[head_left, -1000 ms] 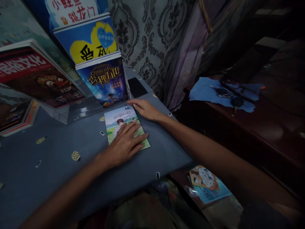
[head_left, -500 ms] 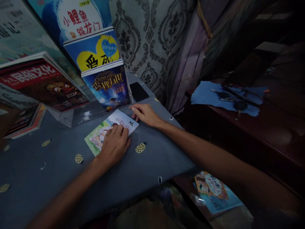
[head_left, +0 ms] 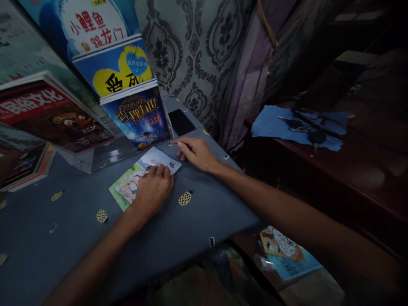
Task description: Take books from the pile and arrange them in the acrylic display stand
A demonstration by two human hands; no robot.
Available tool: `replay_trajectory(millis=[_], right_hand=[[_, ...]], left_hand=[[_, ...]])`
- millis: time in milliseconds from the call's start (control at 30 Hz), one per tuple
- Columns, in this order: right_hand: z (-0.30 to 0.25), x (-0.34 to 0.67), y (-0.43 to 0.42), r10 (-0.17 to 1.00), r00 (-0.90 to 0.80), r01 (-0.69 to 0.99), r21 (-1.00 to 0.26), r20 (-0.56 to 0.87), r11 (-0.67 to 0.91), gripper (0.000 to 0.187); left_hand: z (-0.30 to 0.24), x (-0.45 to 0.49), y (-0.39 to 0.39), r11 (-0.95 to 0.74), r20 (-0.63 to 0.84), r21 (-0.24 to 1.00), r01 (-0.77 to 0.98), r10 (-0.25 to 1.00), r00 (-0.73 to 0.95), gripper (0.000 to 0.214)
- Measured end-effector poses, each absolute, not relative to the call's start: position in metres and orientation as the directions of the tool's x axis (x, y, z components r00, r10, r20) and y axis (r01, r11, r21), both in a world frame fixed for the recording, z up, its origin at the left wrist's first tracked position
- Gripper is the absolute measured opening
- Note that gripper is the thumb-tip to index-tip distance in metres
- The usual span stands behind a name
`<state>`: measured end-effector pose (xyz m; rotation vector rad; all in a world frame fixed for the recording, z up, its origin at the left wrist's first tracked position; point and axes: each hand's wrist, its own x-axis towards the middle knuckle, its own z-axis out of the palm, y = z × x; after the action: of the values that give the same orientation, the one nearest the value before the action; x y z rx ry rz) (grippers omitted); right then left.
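Note:
A small booklet (head_left: 126, 187) with a pale blue and green illustrated cover lies aslant on the grey tablecloth. On top of it is my left hand (head_left: 154, 187), fingers bent and close together, pressing on the cover; the thumb side reaches the right edge. Part of the picture and title is hidden beneath. My right hand (head_left: 197, 154) rests beyond the booklet's upper right corner, empty, index finger stretched forward and thumb apart. Its fingertips are close to the foot of a dark blue book (head_left: 138, 117) standing in a clear display rack (head_left: 87, 159).
More books, one with a yellow heart (head_left: 119, 70) and a red-titled magazine (head_left: 57, 112), stand in the racks. A black phone (head_left: 181, 122) lies behind. At right, scissors (head_left: 318, 121) rest on a blue cloth (head_left: 266, 123). Another book (head_left: 290, 255) lies below the table's edge.
The whole view has shifted slightly, moving the scene leftward. My left fingers look more bent on the booklet; my right hand has stayed near the rack's foot.

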<state>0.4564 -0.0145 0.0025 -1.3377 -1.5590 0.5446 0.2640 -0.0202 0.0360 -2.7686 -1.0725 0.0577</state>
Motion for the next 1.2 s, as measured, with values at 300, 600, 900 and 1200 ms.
replay_trajectory(millis=[300,600,900,1200], right_hand=[[0.008,0.454,-0.019,0.878,0.103,0.454,-0.808,0.467,0.377,0.035],[0.010,0.448,-0.024,0.870,0.036,0.423,-0.796,0.492,0.433,0.039],[0.011,0.443,-0.027,0.909,-0.188,0.682,-0.617,0.372,0.393,0.037],[0.008,0.444,-0.023,0.909,-0.172,0.788,-0.501,0.379,0.358,0.039]], left_hand=[[0.045,0.265,-0.020,-0.720,-0.028,-0.196,0.666,0.683,0.730,0.036],[0.040,0.265,-0.023,-0.716,-0.004,-0.191,0.671,0.685,0.729,0.037],[0.042,0.248,-0.011,-0.744,0.016,-0.140,0.653,0.658,0.753,0.036],[0.061,0.215,0.018,-0.544,-0.084,-0.203,0.815,0.838,0.539,0.043]])
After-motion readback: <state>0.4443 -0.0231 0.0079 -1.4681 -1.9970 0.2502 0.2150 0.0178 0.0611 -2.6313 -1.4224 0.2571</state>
